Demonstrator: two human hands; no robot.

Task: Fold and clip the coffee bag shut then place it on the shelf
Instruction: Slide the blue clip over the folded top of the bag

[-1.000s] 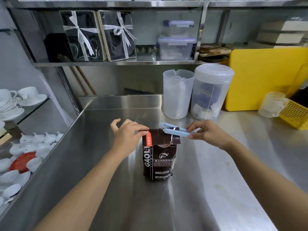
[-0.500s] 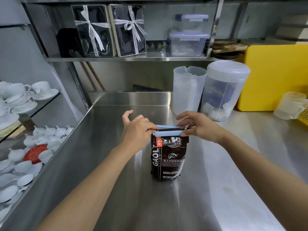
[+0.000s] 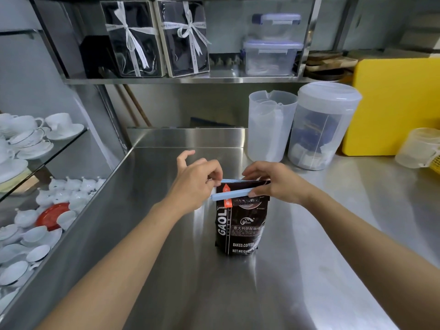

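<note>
Bag (image 3: 240, 225): standing upright on counter (image 3: 166, 270). L hand (image 3: 195, 182) & R hand (image 3: 273, 182) pinching clip (image 3: 231, 194) ends across folded top. Jug (image 3: 270, 125), tub (image 3: 321, 125): contents unclear.

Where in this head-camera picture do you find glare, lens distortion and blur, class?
Head view: glare streaks the steel counter beside the coffee bag; wide-angle distortion bows the shelf and its uprights; cups at the left edge look soft; both hands and the blue clip stay sharp.

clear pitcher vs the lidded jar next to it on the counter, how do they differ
The clear pitcher is open-topped with a pour spout; the lidded jar wears a white lid. The pitcher is slimmer and shorter; the jar is wider, with dark blue contents. Both are translucent plastic, upright, side by side on the steel counter.
</note>
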